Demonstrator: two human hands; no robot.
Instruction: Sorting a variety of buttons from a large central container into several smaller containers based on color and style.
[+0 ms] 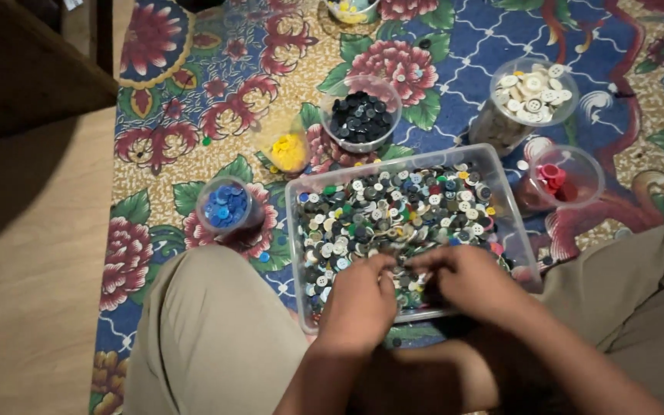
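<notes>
Plastic buttons (393, 215) of many colours fill the clear tub (501, 173) set between the person's knees. Both hands dig at its near edge: the left hand (359, 300) has its fingertips pinched together on a button, while the right hand (466, 277) is curled over the pile, its grip hidden from me. The buttons look light, hard and slippery, best nipped by the rim. Underneath lies a flowered mat (194, 115) on a pale wooden floor (32, 269), with cups of sorted buttons around.

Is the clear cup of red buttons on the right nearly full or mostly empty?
Mostly empty: the clear cup holds only a few red buttons at its bottom, with its walls bare above them.
</notes>
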